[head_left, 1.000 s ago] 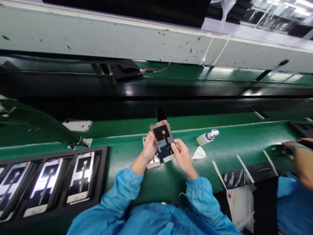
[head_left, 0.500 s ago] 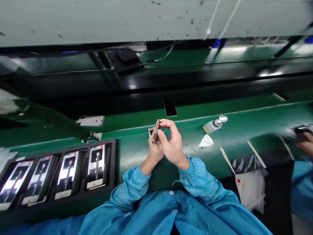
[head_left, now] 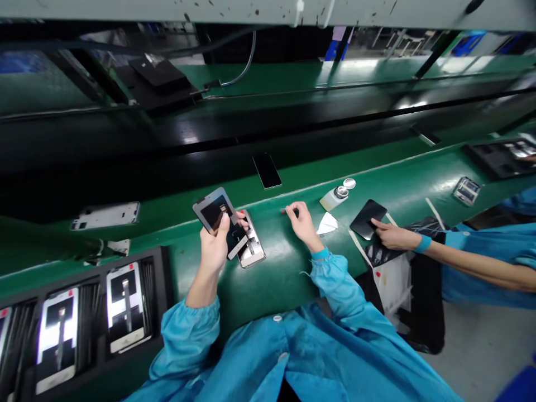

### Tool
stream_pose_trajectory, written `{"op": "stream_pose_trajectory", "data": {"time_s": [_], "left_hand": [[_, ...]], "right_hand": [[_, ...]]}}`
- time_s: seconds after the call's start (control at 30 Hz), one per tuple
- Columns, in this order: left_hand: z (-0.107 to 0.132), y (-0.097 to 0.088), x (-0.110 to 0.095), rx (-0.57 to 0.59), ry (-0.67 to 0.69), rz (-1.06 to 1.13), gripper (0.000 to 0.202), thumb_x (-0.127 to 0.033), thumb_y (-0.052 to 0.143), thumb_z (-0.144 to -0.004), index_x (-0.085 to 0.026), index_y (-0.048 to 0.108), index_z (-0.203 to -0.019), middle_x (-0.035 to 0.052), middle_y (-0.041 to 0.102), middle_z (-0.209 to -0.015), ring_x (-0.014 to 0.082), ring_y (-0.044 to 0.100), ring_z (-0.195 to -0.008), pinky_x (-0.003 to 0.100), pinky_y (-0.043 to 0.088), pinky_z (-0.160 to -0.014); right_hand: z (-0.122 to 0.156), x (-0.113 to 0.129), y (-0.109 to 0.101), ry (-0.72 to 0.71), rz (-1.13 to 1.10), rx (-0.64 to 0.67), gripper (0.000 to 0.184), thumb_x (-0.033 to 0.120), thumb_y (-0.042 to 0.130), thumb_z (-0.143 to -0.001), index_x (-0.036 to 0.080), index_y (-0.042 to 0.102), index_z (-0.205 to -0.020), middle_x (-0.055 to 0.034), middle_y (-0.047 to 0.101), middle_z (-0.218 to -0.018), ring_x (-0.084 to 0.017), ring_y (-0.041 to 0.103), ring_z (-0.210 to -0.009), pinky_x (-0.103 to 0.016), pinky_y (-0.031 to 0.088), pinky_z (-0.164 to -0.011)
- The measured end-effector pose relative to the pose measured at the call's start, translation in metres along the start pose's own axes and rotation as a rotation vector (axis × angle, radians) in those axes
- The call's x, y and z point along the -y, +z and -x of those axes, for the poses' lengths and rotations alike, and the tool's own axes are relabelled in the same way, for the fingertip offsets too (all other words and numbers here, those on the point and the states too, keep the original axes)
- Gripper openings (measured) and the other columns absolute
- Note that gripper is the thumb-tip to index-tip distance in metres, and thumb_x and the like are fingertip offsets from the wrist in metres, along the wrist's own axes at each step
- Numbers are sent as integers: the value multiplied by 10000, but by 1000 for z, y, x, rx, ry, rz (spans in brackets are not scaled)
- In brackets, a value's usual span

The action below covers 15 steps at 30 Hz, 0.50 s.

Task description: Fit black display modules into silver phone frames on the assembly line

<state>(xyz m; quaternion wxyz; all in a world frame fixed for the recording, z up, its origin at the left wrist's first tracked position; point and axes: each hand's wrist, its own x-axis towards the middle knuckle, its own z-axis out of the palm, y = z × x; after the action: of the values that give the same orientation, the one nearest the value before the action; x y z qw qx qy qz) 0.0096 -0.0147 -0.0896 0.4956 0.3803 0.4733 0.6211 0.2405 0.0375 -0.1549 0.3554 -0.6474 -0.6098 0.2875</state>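
Note:
My left hand [head_left: 214, 245] grips a phone screen panel [head_left: 218, 207] tilted above the bench, thumb across its back, which shows silver and black areas. Below it, partly covered, an open phone body [head_left: 252, 248] lies on the green bench. My right hand [head_left: 302, 223] is apart from the panel, low over the bench, with thumb and forefinger drawn together. A small red bit [head_left: 283, 211] is beside its fingertips; whether they touch it, or hold anything, I cannot make out. A white bottle [head_left: 334, 198] with its lid up and a crumpled white wipe [head_left: 327, 223] are right of this hand.
A black tray [head_left: 164, 279] with several stacked phone panels stands at left. A dark phone [head_left: 267, 170] and a white phone frame [head_left: 105, 216] lie beyond the bench edge. At right, a co-worker's hand [head_left: 396, 235] holds a dark panel [head_left: 368, 219] near a plastic bag [head_left: 396, 285].
My hands have separated. My left hand has turned the panel so its back faces up; the right has let go of it and moved right. The view has shifted, and a co-worker's arm has come in.

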Motion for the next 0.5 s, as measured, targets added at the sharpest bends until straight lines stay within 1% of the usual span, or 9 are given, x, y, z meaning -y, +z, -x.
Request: {"op": "stream_pose_trajectory", "data": {"time_s": [0.07,0.17,0.33,0.43,0.5], "left_hand": [[-2,0,-3,-9,-22,26,631,-746,924,-811,-138,788,-911,130,820,-870,324,848,-848,481,748,-818],[-2,4,-4,-3,-48,59,614,-728,935,-807,-142,775,-894,137,825,-875,340,854,-886,489,752,-826],[-3,6,-1,11,-73,79,612,-730,941,-798,-148,770,-886,139,839,-907,315,846,-836,462,748,-786],[-6,5,2,37,-93,34,631,-749,905,-833,-134,796,-926,150,838,-900,305,835,-804,438,732,-754],[-7,6,5,61,-95,8,628,-744,882,-864,-128,811,-962,152,838,-897,302,832,-810,426,720,-757]], "right_hand": [[-6,-18,8,39,84,7,285,434,518,-1133,235,602,-947,-115,660,-1167,-306,604,-1195,-503,467,-1099],[-8,-30,16,64,201,17,234,388,547,-1124,220,642,-991,-140,650,-1275,-329,564,-1254,-498,426,-1093],[-10,-31,19,52,327,44,243,373,539,-1137,201,681,-1039,-156,630,-1319,-331,544,-1265,-456,406,-1043],[-9,-30,21,41,375,42,245,373,530,-1143,198,683,-1064,-163,629,-1322,-340,534,-1265,-463,397,-1041],[-7,-27,24,37,397,32,239,370,527,-1141,196,674,-1068,-175,624,-1328,-352,525,-1265,-475,390,-1051]]}}
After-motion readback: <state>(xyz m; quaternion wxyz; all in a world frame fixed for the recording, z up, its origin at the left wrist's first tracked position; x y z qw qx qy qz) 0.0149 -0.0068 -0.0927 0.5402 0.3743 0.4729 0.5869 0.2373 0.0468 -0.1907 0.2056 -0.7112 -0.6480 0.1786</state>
